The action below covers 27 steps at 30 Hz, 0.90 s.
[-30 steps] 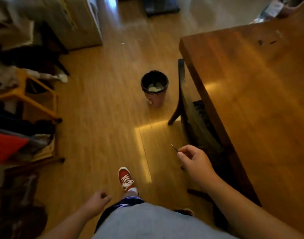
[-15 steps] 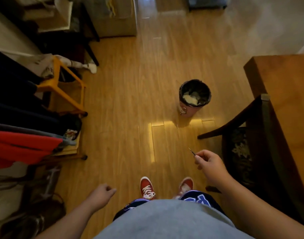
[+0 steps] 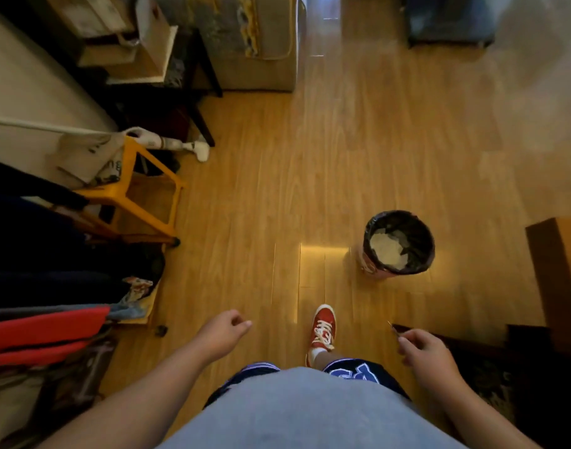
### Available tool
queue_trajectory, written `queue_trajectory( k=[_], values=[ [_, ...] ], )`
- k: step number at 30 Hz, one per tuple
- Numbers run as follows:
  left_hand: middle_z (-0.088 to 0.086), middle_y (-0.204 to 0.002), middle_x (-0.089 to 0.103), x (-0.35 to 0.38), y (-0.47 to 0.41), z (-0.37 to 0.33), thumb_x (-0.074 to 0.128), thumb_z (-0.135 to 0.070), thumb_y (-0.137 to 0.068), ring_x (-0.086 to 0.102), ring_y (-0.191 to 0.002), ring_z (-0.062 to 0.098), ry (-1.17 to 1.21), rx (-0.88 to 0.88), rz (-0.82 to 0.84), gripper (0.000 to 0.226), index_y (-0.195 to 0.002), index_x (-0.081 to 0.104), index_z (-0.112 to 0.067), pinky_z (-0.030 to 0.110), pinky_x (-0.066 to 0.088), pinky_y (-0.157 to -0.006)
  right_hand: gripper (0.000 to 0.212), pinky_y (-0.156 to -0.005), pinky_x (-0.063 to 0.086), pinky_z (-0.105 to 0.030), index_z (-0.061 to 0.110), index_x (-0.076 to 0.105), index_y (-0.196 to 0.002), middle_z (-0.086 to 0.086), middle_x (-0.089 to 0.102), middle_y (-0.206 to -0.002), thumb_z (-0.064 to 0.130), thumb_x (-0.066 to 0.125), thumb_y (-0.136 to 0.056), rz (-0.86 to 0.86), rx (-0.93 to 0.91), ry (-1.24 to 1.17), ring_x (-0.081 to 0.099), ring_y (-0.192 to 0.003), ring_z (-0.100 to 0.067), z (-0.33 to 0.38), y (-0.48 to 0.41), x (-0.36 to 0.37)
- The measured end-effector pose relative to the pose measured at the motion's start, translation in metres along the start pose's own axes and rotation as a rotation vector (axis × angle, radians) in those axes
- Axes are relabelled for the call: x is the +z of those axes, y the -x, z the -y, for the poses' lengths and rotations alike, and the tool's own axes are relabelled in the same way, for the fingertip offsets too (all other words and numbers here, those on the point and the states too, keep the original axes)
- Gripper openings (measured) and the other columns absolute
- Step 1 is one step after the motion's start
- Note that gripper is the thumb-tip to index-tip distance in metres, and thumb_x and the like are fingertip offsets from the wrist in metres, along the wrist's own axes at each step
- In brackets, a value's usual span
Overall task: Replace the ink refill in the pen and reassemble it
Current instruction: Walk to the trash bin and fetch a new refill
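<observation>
While the right hand (image 3: 423,350) pinches a thin refill (image 3: 392,328) whose tip points up and away, the lined bin (image 3: 399,243) stands ahead on the floor, nearer this hand than the other. Empty, the left hand (image 3: 224,332) hangs loosely curled, well apart from both.

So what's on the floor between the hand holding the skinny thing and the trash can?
Nothing: in the head view, only bare wooden floor lies between the right hand and the trash can.

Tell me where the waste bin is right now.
In the head view the waste bin stands on the wooden floor at right of centre, ahead of the right hand and left of the table corner.
</observation>
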<state>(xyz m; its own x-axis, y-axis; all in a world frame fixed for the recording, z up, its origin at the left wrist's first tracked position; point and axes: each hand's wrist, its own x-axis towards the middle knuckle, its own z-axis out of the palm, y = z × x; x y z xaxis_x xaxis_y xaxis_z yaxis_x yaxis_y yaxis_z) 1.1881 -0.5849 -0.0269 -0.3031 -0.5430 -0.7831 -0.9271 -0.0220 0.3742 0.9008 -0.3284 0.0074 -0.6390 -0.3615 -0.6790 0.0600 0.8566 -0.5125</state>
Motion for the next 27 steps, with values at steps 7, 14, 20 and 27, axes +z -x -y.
queue_trajectory(
  k=[7,14,20,27],
  values=[
    [-0.002,-0.085,0.068,-0.039,-0.026,-0.027,0.060,-0.041,-0.089,0.064,-0.080,0.014,0.067,-0.122,-0.022,0.018,-0.084,0.063,-0.025,0.034,0.053,-0.073,0.011,-0.063,0.053,-0.026,0.019,0.066,-0.099,-0.002,0.067,-0.088,0.021,0.056,-0.095,0.104,-0.163,0.052,0.065,-0.081,-0.017,0.134,-0.091,-0.023],
    [-0.007,-0.082,0.065,-0.101,-0.087,-0.028,0.058,-0.044,-0.090,0.060,-0.074,0.008,0.075,-0.221,0.013,0.021,-0.090,0.063,-0.023,0.025,0.044,-0.058,0.011,-0.066,0.057,-0.032,0.020,0.068,-0.093,-0.006,0.070,-0.085,0.022,0.057,-0.094,0.171,-0.240,0.047,0.068,-0.077,-0.021,0.268,-0.168,-0.005],
    [-0.004,-0.084,0.064,-0.190,-0.176,-0.052,0.058,-0.043,-0.090,0.057,-0.071,0.010,0.051,-0.227,0.015,0.024,-0.092,0.061,-0.019,0.025,0.042,-0.057,0.012,-0.072,0.057,-0.040,0.014,0.067,-0.093,-0.011,0.070,-0.085,0.019,0.056,-0.095,0.162,-0.155,0.052,0.068,-0.079,-0.027,0.343,-0.223,0.001],
    [0.001,-0.086,0.068,-0.276,-0.255,-0.160,0.059,-0.045,-0.089,0.064,-0.080,0.017,-0.048,-0.095,0.028,0.023,-0.084,0.061,-0.023,0.032,0.053,-0.069,0.011,-0.055,0.046,-0.024,0.011,0.065,-0.094,-0.009,0.069,-0.082,0.016,0.055,-0.095,0.034,-0.007,-0.010,0.065,-0.072,-0.020,0.355,-0.263,-0.037]
  ],
)
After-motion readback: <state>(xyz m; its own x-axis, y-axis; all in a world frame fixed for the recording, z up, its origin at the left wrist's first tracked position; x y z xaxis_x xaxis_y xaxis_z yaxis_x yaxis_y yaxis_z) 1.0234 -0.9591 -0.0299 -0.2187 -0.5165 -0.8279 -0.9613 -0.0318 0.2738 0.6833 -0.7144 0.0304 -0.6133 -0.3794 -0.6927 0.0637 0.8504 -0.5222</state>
